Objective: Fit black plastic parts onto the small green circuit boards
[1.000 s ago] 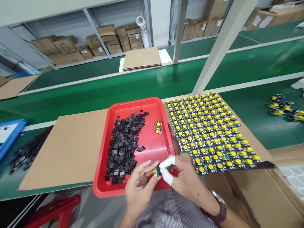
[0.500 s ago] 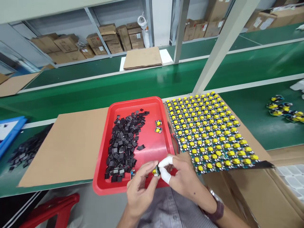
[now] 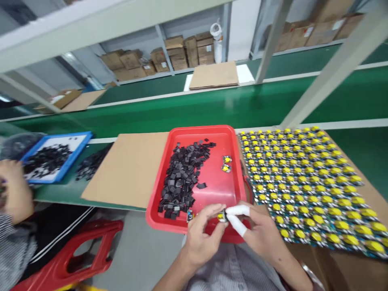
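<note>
Head view: small yellow-capped board [image 3: 222, 217] pinched by both hands.

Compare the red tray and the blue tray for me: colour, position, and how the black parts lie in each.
The red tray sits straight ahead, just beyond the left hand and right hand; the blue tray lies far to the left, near another person's hand. The red tray's floor is red with its pile along the left side, plus two yellow-topped parts; the blue tray's floor is white with its pile centred. Both hold small black parts.
</note>
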The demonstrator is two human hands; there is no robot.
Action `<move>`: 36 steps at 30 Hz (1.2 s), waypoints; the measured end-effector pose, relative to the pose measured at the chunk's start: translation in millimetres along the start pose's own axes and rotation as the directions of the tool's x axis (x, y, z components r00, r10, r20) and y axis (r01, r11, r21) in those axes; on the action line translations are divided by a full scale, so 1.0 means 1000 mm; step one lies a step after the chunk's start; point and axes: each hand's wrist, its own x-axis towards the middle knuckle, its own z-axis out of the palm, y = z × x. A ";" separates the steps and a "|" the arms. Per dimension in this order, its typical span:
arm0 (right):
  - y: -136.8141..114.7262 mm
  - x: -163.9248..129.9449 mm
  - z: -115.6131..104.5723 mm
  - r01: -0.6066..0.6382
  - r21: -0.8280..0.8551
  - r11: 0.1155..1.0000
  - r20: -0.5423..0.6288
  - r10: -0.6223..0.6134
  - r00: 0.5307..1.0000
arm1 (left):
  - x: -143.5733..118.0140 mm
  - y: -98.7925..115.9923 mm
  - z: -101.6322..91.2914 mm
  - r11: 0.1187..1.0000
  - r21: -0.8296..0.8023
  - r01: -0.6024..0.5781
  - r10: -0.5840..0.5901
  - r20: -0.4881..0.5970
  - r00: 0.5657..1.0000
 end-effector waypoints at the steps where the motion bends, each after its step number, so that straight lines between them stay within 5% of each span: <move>1: 0.004 -0.002 -0.001 -0.023 0.042 0.999 0.014 0.022 1.000 | 0.000 0.001 0.000 1.000 -0.015 0.006 -0.006 0.012 1.000; 6: 0.008 -0.007 -0.002 -0.149 0.152 0.977 0.008 0.149 0.989 | 0.006 0.009 0.001 0.997 -0.079 -0.005 0.006 0.012 1.000; 12: -0.015 0.000 -0.004 0.021 -0.150 0.988 0.003 -0.021 1.000 | 0.011 0.012 -0.002 0.991 -0.130 0.027 -0.023 0.030 0.999; 16: -0.024 -0.001 -0.006 0.105 -0.169 0.980 0.030 -0.101 0.994 | 0.009 0.010 -0.003 0.991 -0.125 0.046 -0.042 0.040 0.998; 28: -0.026 -0.001 -0.003 0.117 -0.280 0.953 0.097 -0.093 0.991 | 0.008 0.004 -0.006 0.974 0.115 -0.194 0.189 0.059 0.980; 36: -0.019 0.000 -0.010 0.105 -0.083 0.991 0.145 -0.093 0.985 | 0.005 -0.003 -0.002 0.996 -0.084 0.029 -0.026 0.039 0.999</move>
